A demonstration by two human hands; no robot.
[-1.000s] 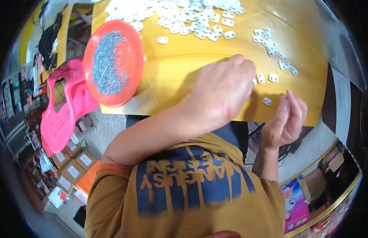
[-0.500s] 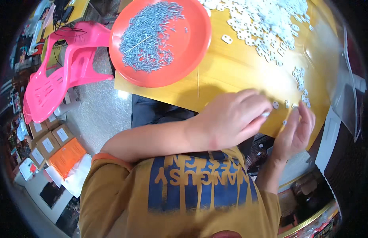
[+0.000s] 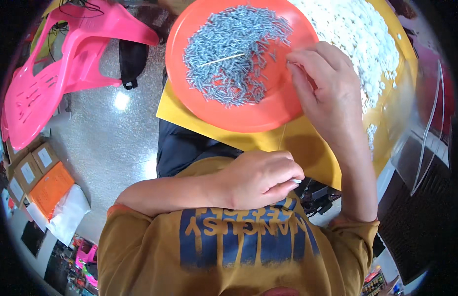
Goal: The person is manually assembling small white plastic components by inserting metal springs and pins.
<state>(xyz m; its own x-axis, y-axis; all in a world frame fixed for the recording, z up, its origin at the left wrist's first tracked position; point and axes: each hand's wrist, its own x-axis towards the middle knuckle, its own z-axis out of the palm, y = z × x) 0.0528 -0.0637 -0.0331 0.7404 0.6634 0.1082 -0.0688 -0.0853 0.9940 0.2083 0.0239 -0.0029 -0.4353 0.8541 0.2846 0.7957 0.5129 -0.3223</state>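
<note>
My left hand (image 3: pixel 261 180) is held close to my body, just off the table's near edge. Its thumb and fingers pinch a small white plastic piece (image 3: pixel 297 181), mostly covered by the fingertips. Over the right side of a round orange-red plate (image 3: pixel 283 111) reaches my right hand (image 3: pixel 332 84), thumb and index finger drawn together; what lies between them is too small to make out. The plate holds a heap of small grey metal screws (image 3: pixel 224 44). A thin pale stick (image 3: pixel 223 60) rests on top of them.
On the yellow table (image 3: pixel 209 126), a large pile of white plastic pieces (image 3: pixel 367 39) spreads behind my right hand. A few more pieces (image 3: pixel 371 133) lie beside my right forearm. A pink plastic chair (image 3: pixel 71 54) stands left, with cardboard boxes (image 3: pixel 29 172) below it.
My right hand has moved from the loose white pieces up and left to the plate. My left hand has drawn back toward my body with its white piece. The view has shifted.
</note>
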